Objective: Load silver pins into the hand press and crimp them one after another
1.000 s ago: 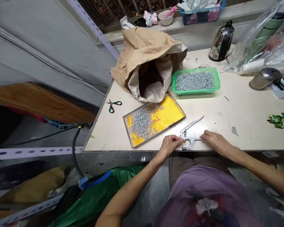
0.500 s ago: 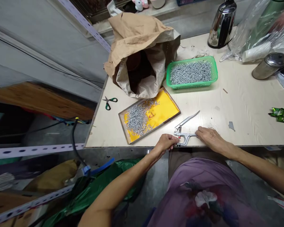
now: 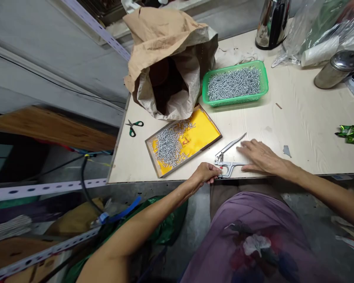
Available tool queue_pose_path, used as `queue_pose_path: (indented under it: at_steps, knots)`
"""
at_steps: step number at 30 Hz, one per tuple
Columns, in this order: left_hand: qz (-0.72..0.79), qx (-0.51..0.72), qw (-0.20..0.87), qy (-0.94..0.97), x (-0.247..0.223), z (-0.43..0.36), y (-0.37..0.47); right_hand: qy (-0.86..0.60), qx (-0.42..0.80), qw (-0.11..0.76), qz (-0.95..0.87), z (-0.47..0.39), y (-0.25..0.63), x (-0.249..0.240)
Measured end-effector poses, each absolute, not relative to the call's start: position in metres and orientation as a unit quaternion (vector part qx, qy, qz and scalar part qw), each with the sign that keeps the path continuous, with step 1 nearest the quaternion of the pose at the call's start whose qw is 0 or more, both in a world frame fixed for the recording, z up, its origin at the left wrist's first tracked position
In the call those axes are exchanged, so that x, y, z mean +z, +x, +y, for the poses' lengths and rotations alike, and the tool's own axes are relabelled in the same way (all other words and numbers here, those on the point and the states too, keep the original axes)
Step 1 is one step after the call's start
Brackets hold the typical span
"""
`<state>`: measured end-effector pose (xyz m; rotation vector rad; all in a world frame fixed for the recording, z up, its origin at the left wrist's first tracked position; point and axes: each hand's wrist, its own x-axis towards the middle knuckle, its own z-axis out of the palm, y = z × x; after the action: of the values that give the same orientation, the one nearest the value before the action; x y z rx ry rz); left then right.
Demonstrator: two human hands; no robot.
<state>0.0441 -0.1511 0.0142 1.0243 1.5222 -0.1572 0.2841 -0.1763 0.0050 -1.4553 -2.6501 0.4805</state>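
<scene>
Near the table's front edge lies a silver hand press tool (image 3: 230, 166), its two handles spread apart. My left hand (image 3: 206, 173) pinches at the tool's jaw end; whatever small piece is between the fingertips is too small to name. My right hand (image 3: 261, 157) has its fingers spread around the handle ends, the thumb by the lower handle. Left of the tool, a shallow tray (image 3: 199, 151) with a yellow bottom holds a heap of small metal pieces (image 3: 168, 147). Behind it stands a green basket (image 3: 234, 103) full of similar pieces.
A large open paper sack (image 3: 168, 47) stands behind the tray. Green-handled scissors (image 3: 132, 127) lie at the left. At the back right are a kettle (image 3: 273, 25), a metal cup (image 3: 338, 70) and plastic bags. Green wrappers (image 3: 351, 134) lie on the table (image 3: 312, 118).
My right hand has let go of the lower handle, opened its fingers and risen toward the upper handle. My left hand stays at the jaw end. The whole view has shifted slightly.
</scene>
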Motion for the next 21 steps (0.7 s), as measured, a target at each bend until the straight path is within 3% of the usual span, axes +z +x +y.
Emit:
queue_pose_path:
  at_steps: [8,14,17,21]
  knots:
    - [0.662,-0.057,0.612,0.429,0.013,-0.155,0.044,-0.475,0.125,-0.057,-0.869,-0.143,0.276,0.008]
    - [0.659,-0.069,0.592,0.459,0.014,-0.158,0.042,-0.491,0.112,-0.066,-0.861,-0.154,0.27,0.018]
    - [0.651,-0.079,0.495,0.57,0.018,-0.162,0.042,-0.49,0.102,-0.063,-0.863,-0.161,0.269,0.019]
    - [0.55,0.009,0.248,0.797,0.019,-0.165,0.058,-0.491,0.099,-0.043,-0.864,-0.17,0.267,0.019]
